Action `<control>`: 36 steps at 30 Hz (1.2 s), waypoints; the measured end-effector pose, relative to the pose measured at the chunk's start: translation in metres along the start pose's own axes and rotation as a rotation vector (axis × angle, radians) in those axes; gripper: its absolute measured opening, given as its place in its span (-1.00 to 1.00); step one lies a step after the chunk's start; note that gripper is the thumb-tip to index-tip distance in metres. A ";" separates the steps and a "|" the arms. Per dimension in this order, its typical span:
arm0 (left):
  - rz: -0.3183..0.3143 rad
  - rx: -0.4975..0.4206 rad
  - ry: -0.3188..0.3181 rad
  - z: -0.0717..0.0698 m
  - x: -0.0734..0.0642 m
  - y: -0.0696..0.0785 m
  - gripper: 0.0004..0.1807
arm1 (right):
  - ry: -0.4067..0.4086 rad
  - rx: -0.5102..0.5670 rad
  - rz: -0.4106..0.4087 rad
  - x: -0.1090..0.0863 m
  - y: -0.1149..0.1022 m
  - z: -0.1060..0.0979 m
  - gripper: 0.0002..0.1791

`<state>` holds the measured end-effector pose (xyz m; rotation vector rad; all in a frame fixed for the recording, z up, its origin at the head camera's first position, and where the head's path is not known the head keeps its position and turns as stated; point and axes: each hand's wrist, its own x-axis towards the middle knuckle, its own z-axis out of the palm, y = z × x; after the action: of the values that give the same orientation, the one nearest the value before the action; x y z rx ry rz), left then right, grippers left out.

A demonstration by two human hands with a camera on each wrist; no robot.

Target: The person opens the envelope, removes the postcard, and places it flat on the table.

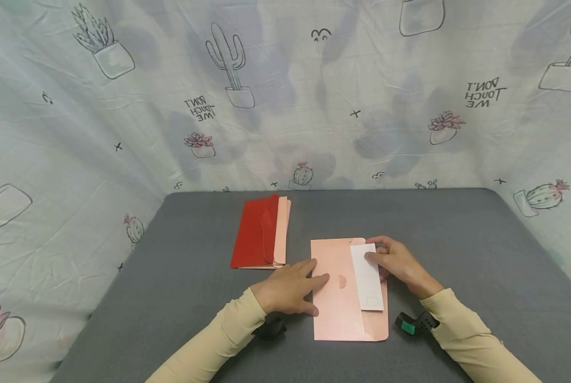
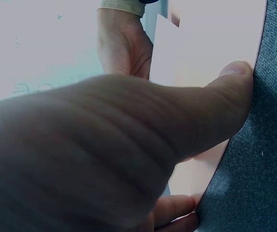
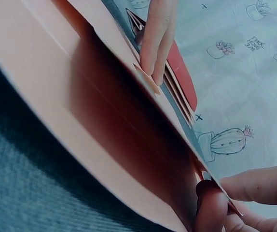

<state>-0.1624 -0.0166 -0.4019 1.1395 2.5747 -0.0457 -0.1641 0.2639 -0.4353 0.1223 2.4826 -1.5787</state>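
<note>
A pink paper envelope (image 1: pixel 335 316) lies on the grey table, its side flap at the right. Over its right part lies a narrow white paper slip (image 1: pixel 366 282). My right hand (image 1: pixel 402 266) pinches the slip near its upper right edge, thumb on top and fingers behind, at the envelope's open side. In the right wrist view the envelope's mouth (image 3: pixel 114 111) gapes, dark inside, with fingertips at its edge. My left hand (image 1: pixel 287 287) rests with spread fingers on the envelope's left edge. The left thumb (image 2: pixel 235 79) lies along that edge in the left wrist view.
A red envelope (image 1: pixel 251 231) with pink envelopes (image 1: pixel 282 229) under it lies behind and left of the pink one. A patterned cloth (image 1: pixel 275 106) hangs behind the grey table (image 1: pixel 194 239). Black wrist devices sit under both sleeves.
</note>
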 end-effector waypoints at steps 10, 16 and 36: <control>0.001 0.009 -0.006 0.000 0.000 0.000 -0.17 | 0.009 -0.017 0.016 -0.001 -0.002 0.000 -0.37; 0.001 0.011 -0.005 -0.001 -0.002 0.001 -0.18 | 0.024 -0.056 0.023 -0.002 -0.003 -0.001 -0.36; -0.013 -0.016 -0.006 -0.002 -0.001 0.001 -0.17 | 0.025 -0.038 -0.001 -0.001 0.002 -0.007 -0.42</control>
<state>-0.1615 -0.0166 -0.3996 1.1157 2.5723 -0.0310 -0.1638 0.2708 -0.4341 0.1364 2.5304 -1.5386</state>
